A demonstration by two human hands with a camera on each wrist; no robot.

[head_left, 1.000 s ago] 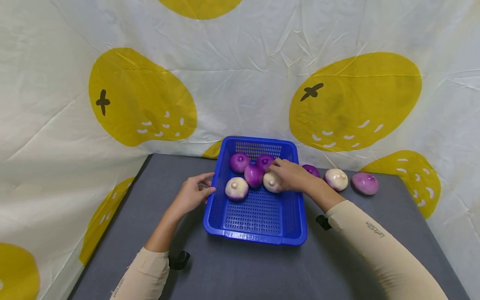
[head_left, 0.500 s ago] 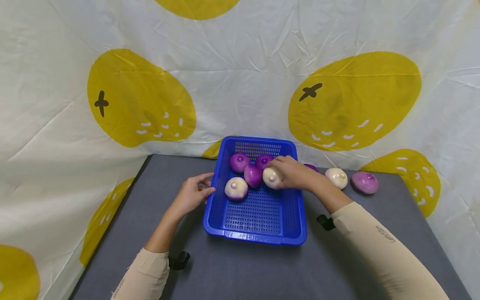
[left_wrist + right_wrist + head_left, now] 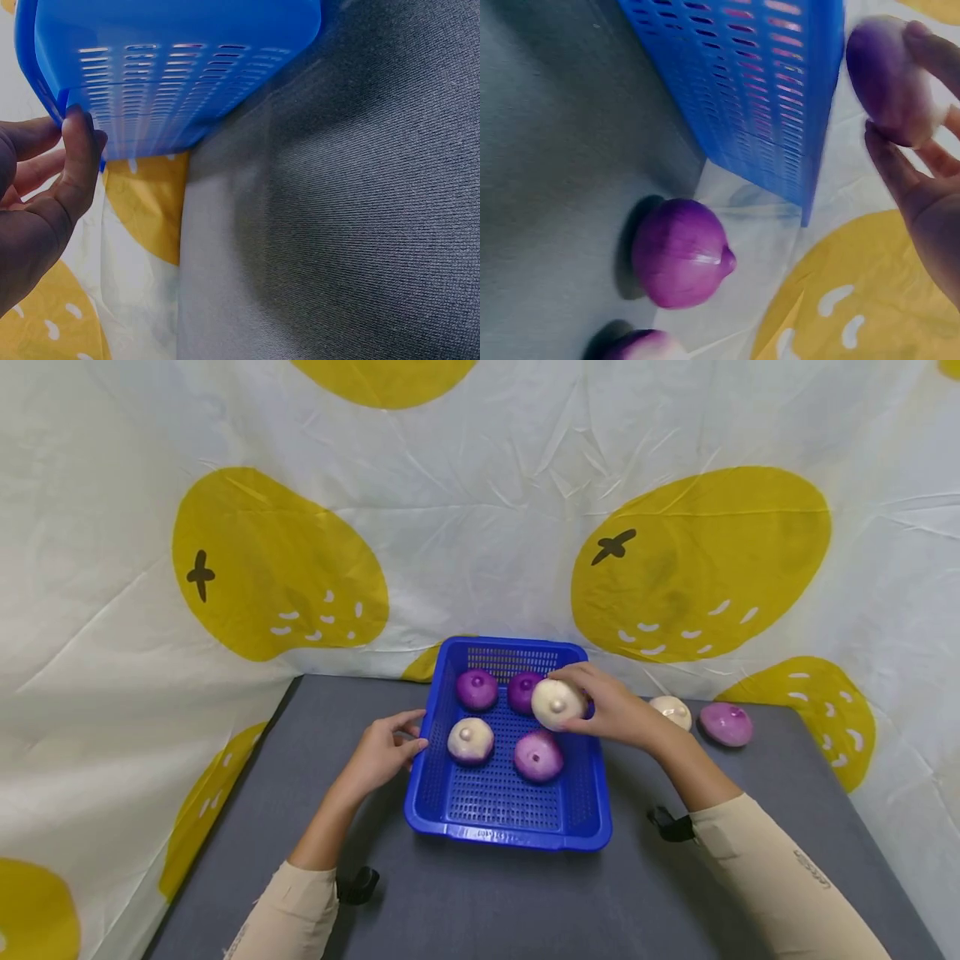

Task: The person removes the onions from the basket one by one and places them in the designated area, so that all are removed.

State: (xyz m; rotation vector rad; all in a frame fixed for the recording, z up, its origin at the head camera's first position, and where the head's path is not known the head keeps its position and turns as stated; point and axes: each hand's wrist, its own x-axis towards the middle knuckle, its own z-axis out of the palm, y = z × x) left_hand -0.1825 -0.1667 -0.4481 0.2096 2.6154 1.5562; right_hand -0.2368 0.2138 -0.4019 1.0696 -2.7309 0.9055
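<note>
My right hand (image 3: 603, 702) grips a white-and-purple onion (image 3: 557, 704) between thumb and fingers over the right side of the blue basket (image 3: 510, 837). In the right wrist view this onion (image 3: 892, 82) shows above the rim, its purple side facing the basket. Below it, inside, lie a purple onion (image 3: 477, 690), another purple onion (image 3: 524, 693), a white-topped onion (image 3: 470, 741) and a pinkish-purple onion (image 3: 537, 757). My left hand (image 3: 377, 753) holds the basket's left rim; in the left wrist view its fingers (image 3: 79, 161) are curled at the rim edge.
Right of the basket on the grey table (image 3: 487, 910) lie a white onion (image 3: 667, 710) and a pinkish-purple onion (image 3: 725, 724). A purple onion (image 3: 681, 253) beside the basket is hidden from the head view. A cloth with yellow fruit prints (image 3: 480, 552) hangs behind.
My right hand has lifted the white-and-purple onion slightly up and right. The middle onion in the basket has rolled toward the front right. The left hand stays at the rim.
</note>
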